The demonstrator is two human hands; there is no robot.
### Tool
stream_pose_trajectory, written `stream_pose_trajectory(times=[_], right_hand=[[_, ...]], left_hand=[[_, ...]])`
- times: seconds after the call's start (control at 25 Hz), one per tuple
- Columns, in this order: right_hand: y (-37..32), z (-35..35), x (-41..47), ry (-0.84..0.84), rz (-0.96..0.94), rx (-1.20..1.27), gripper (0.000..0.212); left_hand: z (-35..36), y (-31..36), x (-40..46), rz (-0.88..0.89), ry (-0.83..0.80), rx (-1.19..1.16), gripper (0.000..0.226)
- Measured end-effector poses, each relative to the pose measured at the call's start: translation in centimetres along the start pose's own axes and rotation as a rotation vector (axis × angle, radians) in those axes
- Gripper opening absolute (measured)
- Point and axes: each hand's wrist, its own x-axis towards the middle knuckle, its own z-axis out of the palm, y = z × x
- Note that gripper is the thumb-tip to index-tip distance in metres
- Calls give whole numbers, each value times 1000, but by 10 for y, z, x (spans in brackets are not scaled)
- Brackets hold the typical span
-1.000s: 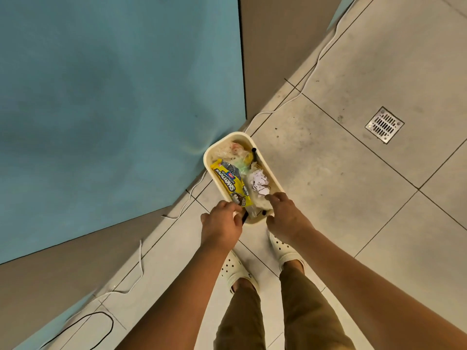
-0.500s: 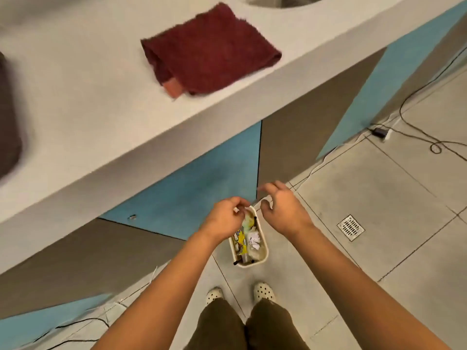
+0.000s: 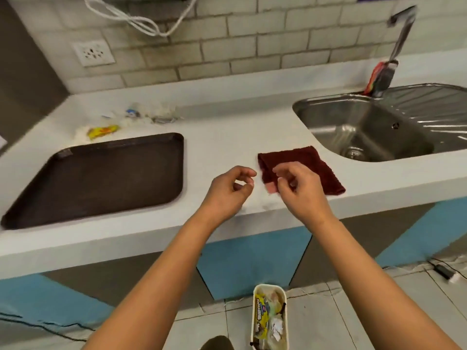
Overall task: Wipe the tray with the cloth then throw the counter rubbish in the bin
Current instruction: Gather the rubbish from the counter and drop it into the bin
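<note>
Over the front edge of the white surface (image 3: pixel 222 137) both hands hang in the air, holding nothing: the left hand (image 3: pixel 228 189) has its fingers loosely curled, thumb near the fingertips, and the right hand (image 3: pixel 297 188) is much the same, fingers bent and relaxed, hovering above the near corner of the dark red cloth (image 3: pixel 305 168). That cloth lies folded flat on the surface, just beside the steel sink (image 3: pixel 364 132) (a tap (image 3: pixel 401 29) rises behind it, blurred). Well to the left sits the dark brown tray (image 3: pixel 101 175), flat on the surface and apart from the cloth. Behind the tray, towards the tiled wall, lies the rubbish (image 3: pixel 121 122): a yellow wrapper and some pale crumpled scraps, too smeared to tell more. Down on the floor, between the person's forearms, stands the small cream bin (image 3: pixel 270 320), with a yellow packet and crumpled paper inside it.
</note>
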Motion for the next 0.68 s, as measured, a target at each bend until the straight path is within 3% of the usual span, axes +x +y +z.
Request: stream_pose_trajectory(times=[0.32, 0.68], right_hand=[[-53, 128, 93, -107, 9, 138, 22], [-88, 252, 190, -283, 139, 63, 22]], left_hand=[[-141, -31, 49, -54, 213, -4, 21], [-324, -119, 122, -225, 443, 155, 24]])
